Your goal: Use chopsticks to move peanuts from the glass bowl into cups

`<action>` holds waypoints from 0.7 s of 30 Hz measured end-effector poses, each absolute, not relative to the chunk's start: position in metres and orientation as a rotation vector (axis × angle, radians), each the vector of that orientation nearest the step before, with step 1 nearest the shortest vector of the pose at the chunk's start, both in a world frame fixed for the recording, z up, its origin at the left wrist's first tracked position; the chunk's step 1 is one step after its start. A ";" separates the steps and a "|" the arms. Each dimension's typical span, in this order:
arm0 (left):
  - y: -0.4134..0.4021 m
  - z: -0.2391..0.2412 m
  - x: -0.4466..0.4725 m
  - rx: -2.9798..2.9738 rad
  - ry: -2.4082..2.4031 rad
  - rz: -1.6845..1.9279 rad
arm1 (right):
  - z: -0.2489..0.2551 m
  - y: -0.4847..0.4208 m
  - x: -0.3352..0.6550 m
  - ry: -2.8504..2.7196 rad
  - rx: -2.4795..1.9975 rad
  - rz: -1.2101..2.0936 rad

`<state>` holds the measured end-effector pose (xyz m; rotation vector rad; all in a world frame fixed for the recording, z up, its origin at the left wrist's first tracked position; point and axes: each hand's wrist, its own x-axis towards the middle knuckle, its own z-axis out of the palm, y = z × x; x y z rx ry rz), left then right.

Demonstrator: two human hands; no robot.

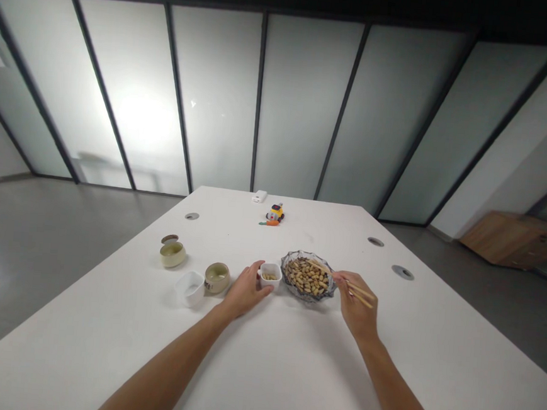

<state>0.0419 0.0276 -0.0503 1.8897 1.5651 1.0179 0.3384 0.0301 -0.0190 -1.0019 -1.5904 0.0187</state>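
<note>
My left hand [246, 289] is closed around the side of a small white square bowl [270, 285], thumb in front and fingers behind. A few nuts [269, 277] lie inside it. Just to its right stands a clear, wavy-edged glass bowl [311, 298], heaped with what look like pistachios [309, 280]. In my right hand [359, 303] is a pair of wooden chopsticks [361, 294], slanting over the glass bowl's right rim. Their tips reach the back of the heap; whether they pinch a nut is too small to tell.
Left of my left hand stand a green-beige cup [217, 279], a white plastic bowl [190, 289] and another greenish cup [172, 256]. A toy truck [276, 213], an orange toy carrot [270, 224] and a white box [259, 196] sit far back on the white table [260, 368].
</note>
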 end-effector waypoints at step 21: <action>0.028 -0.051 0.041 1.901 1.553 1.018 | -0.017 0.029 0.338 -1.536 -0.996 0.001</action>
